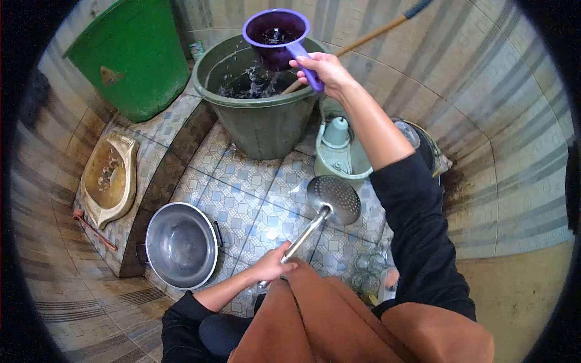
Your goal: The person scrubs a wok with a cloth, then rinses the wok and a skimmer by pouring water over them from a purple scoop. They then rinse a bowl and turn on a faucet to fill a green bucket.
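Note:
My right hand point(324, 72) is closed around the handle of a purple water dipper point(275, 55), held over the large dark green bucket point(260, 124). Water shows inside the dipper, and more splashes beneath it within the bucket. Lower down, my left hand point(273, 264) grips the metal handle of a perforated skimmer point(334, 199). The skimmer's round, hole-dotted head points away from me, above the tiled floor. On the floor to the left sits a metal wok point(181, 245) with two dark handles.
A squat toilet point(109, 178) and a brush point(91, 227) are on the raised step at left, below a green tub point(133, 66). A light green basin point(342, 160) stands right of the bucket; several glasses point(369, 269) sit near my knees. A wooden pole point(375, 35) leans from the bucket.

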{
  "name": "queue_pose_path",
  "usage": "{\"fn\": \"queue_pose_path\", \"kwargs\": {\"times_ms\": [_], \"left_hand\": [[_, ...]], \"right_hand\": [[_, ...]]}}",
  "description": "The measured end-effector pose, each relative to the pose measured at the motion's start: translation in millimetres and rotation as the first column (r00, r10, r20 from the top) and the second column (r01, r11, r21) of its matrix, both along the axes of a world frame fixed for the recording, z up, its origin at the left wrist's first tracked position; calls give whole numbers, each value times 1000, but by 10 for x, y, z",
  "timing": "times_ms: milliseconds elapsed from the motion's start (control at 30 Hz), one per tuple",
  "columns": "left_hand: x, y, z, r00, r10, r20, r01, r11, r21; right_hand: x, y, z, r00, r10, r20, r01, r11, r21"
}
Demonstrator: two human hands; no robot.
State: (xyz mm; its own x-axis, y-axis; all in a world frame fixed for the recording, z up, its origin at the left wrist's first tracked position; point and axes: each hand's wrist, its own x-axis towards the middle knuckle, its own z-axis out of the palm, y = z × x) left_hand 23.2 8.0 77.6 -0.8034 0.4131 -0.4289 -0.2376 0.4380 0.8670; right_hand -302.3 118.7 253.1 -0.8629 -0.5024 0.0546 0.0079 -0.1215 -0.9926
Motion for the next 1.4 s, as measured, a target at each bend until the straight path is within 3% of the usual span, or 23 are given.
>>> {"fn": "queue_pose_path", "kwargs": {"times_ms": [133, 267, 400, 533, 600, 733, 800, 933, 1000, 1067, 1133, 1333, 1400], "left_hand": [[30, 110, 31, 984, -82, -157, 63, 990, -125], [-8, 360, 197, 959, -238, -157, 191, 945, -264], [-107, 743, 161, 910, -373, -182, 285, 880, -381], [-193, 1207, 84, 930, -322, -176, 235, 891, -389], [-241, 1359, -10, 942, -262, -208, 185, 927, -326], [-318, 1484, -67, 951, -248, -183, 171, 919, -356], [-351, 1521, -53, 947, -254, -196, 169, 914, -368], [-400, 1614, -48, 926, -223, -304, 110, 931, -348], [-491, 1726, 116, 987, -111, -118, 84, 975, -207], [-634, 1820, 108, 999, -49, -22, 47, 995, -92], [-807, 1949, 259, 994, -79, 70, 85, 993, -80], [-1192, 2168, 258, 989, -120, 87, 132, 980, -150], [-1288, 2184, 279, 989, -132, 72, 134, 991, -24]], "right_hand": [[461, 762, -29, 991, 78, -106, -99, 971, -217], [894, 1430, -473, 998, 46, 32, -40, 985, -170], [1224, 1831, -1046, 983, -152, 99, 162, 981, -108], [1395, 2164, -1432, 947, -311, 80, 318, 942, -109], [1403, 2314, -1530, 932, -361, 37, 361, 933, 8], [1409, 2532, -1610, 906, -423, -13, 423, 906, 10], [1374, 2608, -1669, 891, -442, -109, 454, 880, 139], [1357, 2588, -1656, 836, -467, -287, 516, 847, 124], [1425, 2543, -1585, 854, -442, -275, 486, 866, 116], [1536, 2486, -1453, 913, -392, -111, 392, 920, -25], [1636, 2434, -1351, 929, -362, -81, 360, 932, -38], [1864, 2293, -1162, 941, -311, -134, 311, 950, -21], [1907, 2232, -1146, 952, -281, -124, 279, 960, -33]]}}
